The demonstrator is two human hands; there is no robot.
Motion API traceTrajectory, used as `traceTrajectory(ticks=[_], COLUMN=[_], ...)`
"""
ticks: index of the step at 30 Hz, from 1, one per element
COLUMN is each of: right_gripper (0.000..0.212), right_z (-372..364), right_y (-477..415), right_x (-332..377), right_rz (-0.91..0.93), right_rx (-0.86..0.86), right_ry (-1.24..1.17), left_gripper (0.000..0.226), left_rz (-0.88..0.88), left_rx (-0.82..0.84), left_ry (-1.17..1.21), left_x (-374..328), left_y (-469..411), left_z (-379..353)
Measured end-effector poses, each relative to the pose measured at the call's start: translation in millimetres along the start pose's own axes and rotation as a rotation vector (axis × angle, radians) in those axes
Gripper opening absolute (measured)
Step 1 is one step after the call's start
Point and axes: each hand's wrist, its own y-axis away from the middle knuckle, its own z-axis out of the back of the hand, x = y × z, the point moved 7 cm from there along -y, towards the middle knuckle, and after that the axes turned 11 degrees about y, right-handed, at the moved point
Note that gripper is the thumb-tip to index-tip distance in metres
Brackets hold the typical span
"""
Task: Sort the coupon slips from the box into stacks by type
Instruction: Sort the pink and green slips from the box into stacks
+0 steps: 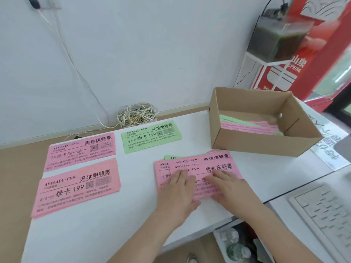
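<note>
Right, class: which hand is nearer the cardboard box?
Right. The right hand presses the pink slips in front of the cardboard box; the left hand presses them too, farther to the left.

Coupon slips left of the box: thin matt paper. Box: matt brown cardboard. Bench: smooth white surface.

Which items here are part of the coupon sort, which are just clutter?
Job: cardboard box, slips inside it, loose pile under left hand and right hand, far pink stack, near pink stack, green stack.
Clutter: cable coil, keyboard, tank.
</note>
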Motion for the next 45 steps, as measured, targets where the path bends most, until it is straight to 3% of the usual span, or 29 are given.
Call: traceTrajectory(ticks=[4,7,9,12,14,15,19,21,23,26,29,31,35,36,37,40,45], right_gripper=[0.026,0.022,0.024,0.073,0.100,0.103,0.075,0.063,0.049,0.020,0.014,0.014,0.020,0.026,0.036,0.055,0.065], right_z=[0,-1,1,9,6,5,-7,-9,-8,1,10,16,17,14,10,-1,-2], right_y=[-5,-7,-7,0,4,4,-2,-6,-9,-9,-12,-13,-13,-13,-14,-19,-17], right_x=[-14,-36,-57,-82,-89,-88,-80,-84,-87,-90,-96,-102,-104,-104,-106,-105,-92], right_rz=[0.138,0.092,-0.003,-0.095,-0.118,-0.095,0.050,0.042,0.053,0.074,0.019,-0.080,-0.300,-0.330,-0.366,-0.367,-0.255], right_rx=[-0.084,-0.026,-0.038,-0.135,-0.103,-0.072,-0.051,-0.085,-0.108,-0.176,-0.279,-0.353,-0.331,-0.303,-0.259,-0.089,-0.112], right_ry=[0.003,-0.283,-0.453,-0.566,-0.679,-0.658,-0.277,-0.279,-0.295,-0.390,-0.448,-0.627,-1.529,-1.635,-1.565,-0.955,-0.830], left_gripper=[0.044,0.016,0.011,0.016,0.040,0.055,0.087,0.077,0.048,0.062,0.063,0.074,0.110,0.115,0.117,0.102,0.091], left_rz=[0.019,-0.088,-0.042,0.110,0.153,0.162,0.084,-0.065,-0.204,-0.277,-0.257,-0.240,-0.152,-0.108,-0.063,-0.007,-0.125], left_rx=[0.024,0.026,0.007,-0.100,-0.175,-0.180,-0.101,-0.132,-0.129,-0.078,-0.149,-0.165,-0.176,-0.184,-0.196,-0.249,-0.227], left_ry=[-0.128,-0.168,-0.110,0.017,0.130,0.177,0.123,-0.017,-0.168,-0.302,-0.348,-0.381,-0.289,-0.211,-0.122,0.150,0.116], left_x=[6,5,2,15,19,18,7,-1,-11,-14,-16,-14,-5,-1,4,16,10], left_y=[-10,-8,-7,-9,-9,-8,-5,-4,-5,-11,-14,-12,-8,-8,-8,-8,-13], left_z=[-16,-16,-3,12,19,23,29,25,17,1,6,8,12,13,15,27,27])
